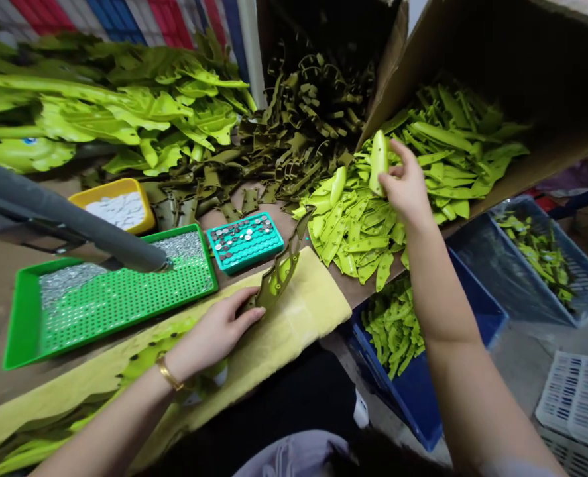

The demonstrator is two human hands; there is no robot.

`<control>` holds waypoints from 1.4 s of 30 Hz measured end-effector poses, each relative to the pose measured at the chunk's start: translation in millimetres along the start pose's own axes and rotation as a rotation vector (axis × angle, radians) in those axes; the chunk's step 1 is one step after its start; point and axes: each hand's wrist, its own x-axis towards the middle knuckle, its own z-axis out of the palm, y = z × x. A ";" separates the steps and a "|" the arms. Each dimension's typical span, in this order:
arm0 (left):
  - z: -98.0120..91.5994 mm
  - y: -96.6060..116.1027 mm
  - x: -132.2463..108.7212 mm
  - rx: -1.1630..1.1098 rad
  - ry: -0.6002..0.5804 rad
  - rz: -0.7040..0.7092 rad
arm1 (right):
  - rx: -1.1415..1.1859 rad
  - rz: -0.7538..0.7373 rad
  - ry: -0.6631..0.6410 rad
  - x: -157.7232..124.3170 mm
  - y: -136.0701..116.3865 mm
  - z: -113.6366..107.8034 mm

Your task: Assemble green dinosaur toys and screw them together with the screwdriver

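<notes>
My left hand (224, 324) is closed on a dark olive, spiky-edged plastic piece (278, 281) with a lime-green part lying inside it. It holds the piece just above a yellow towel (318, 291) along the front of the bench. My right hand (407, 185) pinches a smooth lime-green plastic part (379, 162), narrow and rounded at the top. Beneath and around it lies a heap of similar lime-green parts (358, 232), spilling from a cardboard box (492, 79). More olive and green pieces (40, 430) lie at the left end of the towel, partly behind my left arm.
A grey tool arm (75, 218) reaches over a green tray (139, 298) of small metal pieces. Close by are a teal tray (246, 242) with small discs and a yellow tub (112, 205). Blue crates (472, 291) with green parts stand at the right, below bench height.
</notes>
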 end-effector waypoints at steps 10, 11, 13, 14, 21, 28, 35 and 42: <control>-3.4 -4.0 3.0 -0.043 -0.243 -0.070 | -0.249 -0.216 -0.182 -143.3 -45.2 33.9; -2.2 -4.6 3.1 -0.032 -0.280 -0.077 | -0.246 -0.260 -0.183 -149.2 -46.3 34.7; -0.4 -5.5 3.6 -0.001 -0.337 -0.099 | -0.003 -0.212 -0.252 -159.5 -46.5 37.4; 0.1 -6.1 4.0 0.010 -0.364 -0.110 | 0.179 -0.118 -0.314 -164.8 -45.8 39.8; 3.2 -15.1 6.7 -0.368 -0.423 -0.259 | 0.105 -0.142 -0.716 -191.5 -43.8 67.1; 6.1 -17.8 6.0 -0.461 -0.325 -0.350 | -0.140 -0.697 -0.865 -188.7 -43.8 94.0; 0.9 -18.5 9.4 -0.394 -0.451 -0.218 | -0.101 -0.755 -0.878 -185.2 -37.8 108.8; 2.6 -17.0 12.0 -0.471 -0.468 -0.261 | -0.131 -0.822 -0.861 -182.6 -38.8 115.7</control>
